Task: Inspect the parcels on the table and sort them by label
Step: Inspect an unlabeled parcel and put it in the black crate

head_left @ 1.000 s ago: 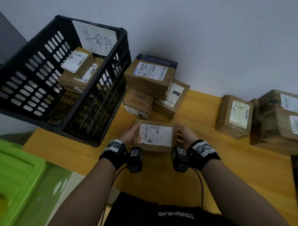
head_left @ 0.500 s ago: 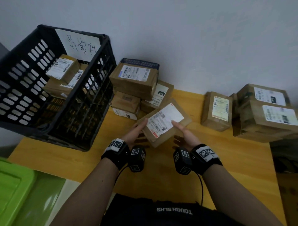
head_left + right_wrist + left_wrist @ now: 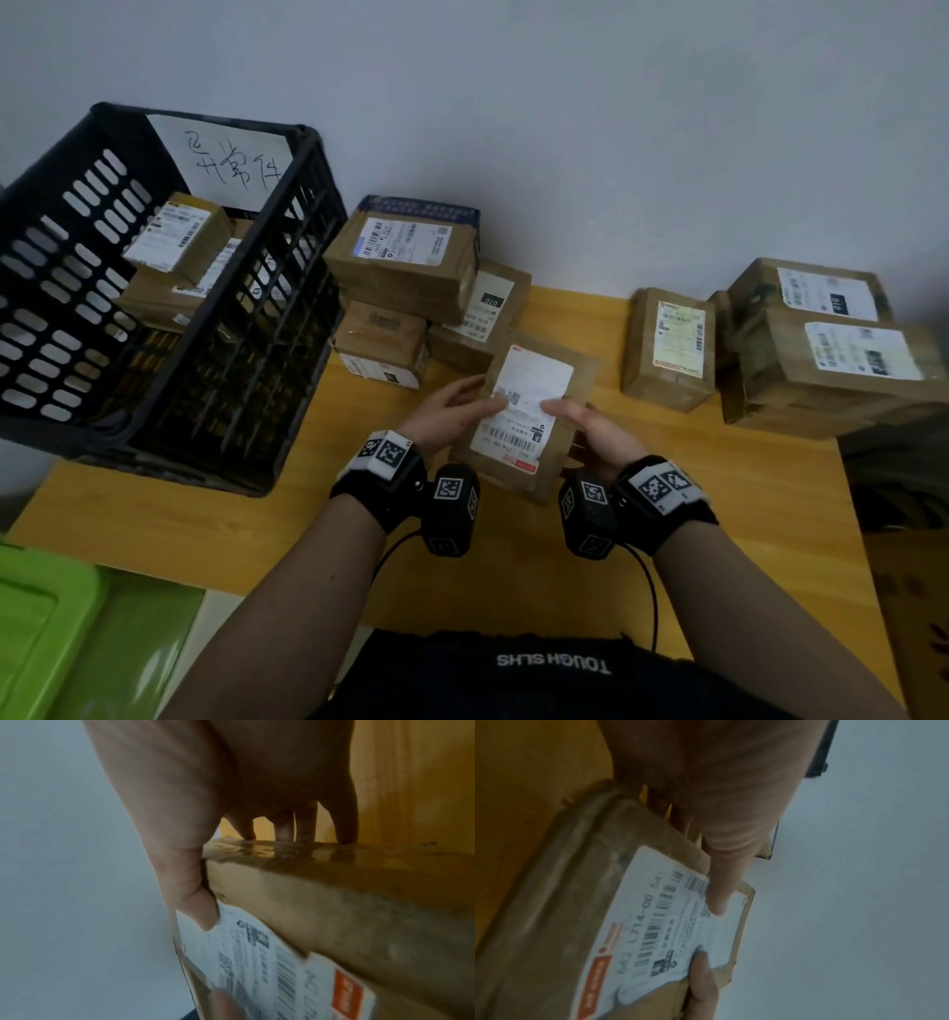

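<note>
Brown cardboard parcel (image 3: 534, 411) is up off the counter (image 3: 719, 514), left hand (image 3: 452, 416) and right hand (image 3: 590, 431) each gripping a side, thumbs pressed on the white label (image 3: 524, 406). Label print is too blurry to read, and the fingers underneath are mostly hidden. Further back, more parcels (image 3: 411, 257) sit stacked by the wall, some half-hidden inside the black crate (image 3: 215, 360).

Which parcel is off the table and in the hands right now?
The flat brown parcel at centre, label up, held between left hand and right hand, thumbs on its white label. All others rest stacked on the table or in the black crate.
</note>
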